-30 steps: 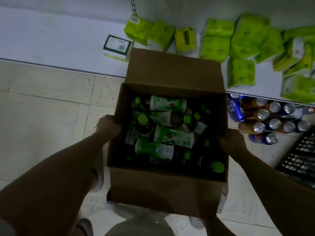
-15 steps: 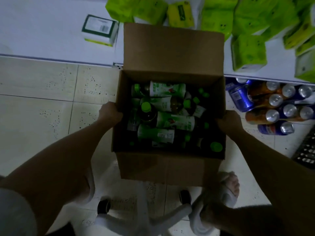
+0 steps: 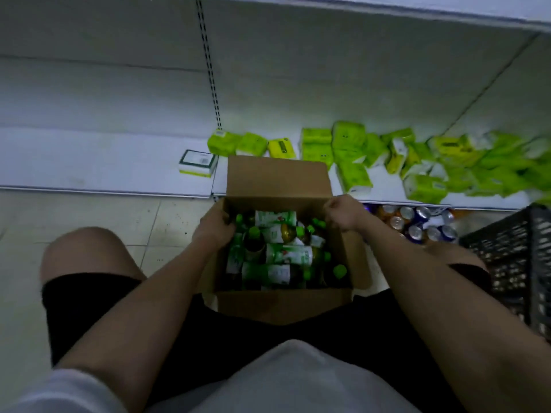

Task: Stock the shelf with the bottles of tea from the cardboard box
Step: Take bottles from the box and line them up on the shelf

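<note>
Head view: my left hand [image 3: 213, 231] and right hand [image 3: 343, 214] grip opposite rims of the open brown cardboard box [image 3: 283, 305] of green-capped tea bottles [image 3: 287, 253], floor-level below the white shelf's [image 3: 98, 162] front edge; best settle it flat before lifting bottles.

Black shorts [image 3: 89, 302], pale grey short-sleeved shirt [image 3: 286, 380], bare forearms.

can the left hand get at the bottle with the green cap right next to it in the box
Probably yes. The left hand grips the left wall of the cardboard box, whose top is open, and the green-capped bottle lies uncovered just inside that wall. The hand must first let go.
</note>
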`<state>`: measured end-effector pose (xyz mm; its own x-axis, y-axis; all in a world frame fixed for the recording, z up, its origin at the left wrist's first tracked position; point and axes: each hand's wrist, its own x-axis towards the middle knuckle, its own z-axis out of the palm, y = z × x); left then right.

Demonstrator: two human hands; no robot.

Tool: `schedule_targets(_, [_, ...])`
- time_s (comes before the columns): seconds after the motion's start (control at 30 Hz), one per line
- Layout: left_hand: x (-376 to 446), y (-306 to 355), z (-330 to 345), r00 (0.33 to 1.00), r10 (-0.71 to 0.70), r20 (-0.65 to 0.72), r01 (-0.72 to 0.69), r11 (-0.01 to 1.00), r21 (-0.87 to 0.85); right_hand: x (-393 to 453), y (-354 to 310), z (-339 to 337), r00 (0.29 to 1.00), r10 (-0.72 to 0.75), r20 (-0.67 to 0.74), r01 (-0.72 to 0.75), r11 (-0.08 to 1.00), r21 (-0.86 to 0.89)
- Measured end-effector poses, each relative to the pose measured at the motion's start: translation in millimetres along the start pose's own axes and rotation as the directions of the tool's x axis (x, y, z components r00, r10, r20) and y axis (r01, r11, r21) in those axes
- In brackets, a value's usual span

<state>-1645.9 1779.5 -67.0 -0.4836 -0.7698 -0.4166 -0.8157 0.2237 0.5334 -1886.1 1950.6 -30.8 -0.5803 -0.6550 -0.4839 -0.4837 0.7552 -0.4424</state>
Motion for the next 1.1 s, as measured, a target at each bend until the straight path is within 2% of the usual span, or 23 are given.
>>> schedule_targets(0.1, [-19.1,-13.0,8.1,0.985,0.152,-0.083,-0.16,0.983,-0.094,-28.6,-17.4,18.4,0.999,-0.053,-0.001,0.053,0.997,-0.053])
schedule_targets(0.2, [-1.0,-48.0,37.7,0.978,0.194,-0.078,-0.204,0.969,-0.142,-52.2,-29.7,34.2,0.998,-0.053,0.017,0.053,0.998,0.017])
schedule_targets(0.33, [-36.9,-15.7,34.3,0.991,0.124,-0.044,-0.13,0.975,-0.178,-58.7,-14.1,63.3,0.997,-0.071,0.033,0.064,0.984,0.165])
schedule_targets(0.43, [-38.8,11.4,43.3,0.998,0.061,0.003,-0.06,0.979,-0.194,-56.8,21.1,87.9,1.0,-0.014,-0.009,0.016,0.975,0.223])
schedule_targets(0.57, [-23.3,9.5,73.0,0.994,-0.073,-0.081,0.053,0.974,-0.219,-33.6,48.0,99.1,0.988,0.121,-0.096,-0.098,0.972,0.214])
schedule_targets(0.63, [-20.0,-0.5,89.6,0.988,-0.137,-0.068,0.116,0.961,-0.253,-17.1,55.6,98.7,0.972,0.178,-0.15,-0.16,0.979,0.125])
schedule_targets(0.7, [-13.7,-8.9,103.0,0.981,-0.192,-0.018,0.178,0.938,-0.297,-3.8,70.6,101.6,0.966,0.238,-0.099,-0.235,0.971,0.042])
schedule_targets(0.8, [4.7,-8.5,113.9,0.972,-0.233,0.02,0.225,0.905,-0.36,4.7,98.6,110.6,0.954,0.287,0.089,-0.287,0.958,-0.02])
schedule_targets(0.87, [17.1,-1.2,115.6,0.978,-0.207,0.012,0.194,0.888,-0.416,7.3,109.6,114.1,0.943,0.271,0.192,-0.267,0.963,-0.05])
schedule_targets(0.9, [22.8,2.2,115.7,0.98,-0.197,0.008,0.181,0.881,-0.436,9.6,113.1,114.4,0.947,0.254,0.199,-0.249,0.967,-0.049])
schedule_targets(1.0, [36.3,6.4,120.1,0.976,-0.217,0.019,0.201,0.863,-0.464,19.6,118.7,110.6,0.974,0.161,0.156,-0.152,0.986,-0.069])
schedule_targets(1.1, [43.7,6.0,132.8,0.965,-0.263,0.012,0.239,0.855,-0.46,20.3,118.1,109.6,0.993,0.107,0.056,-0.109,0.994,0.02])
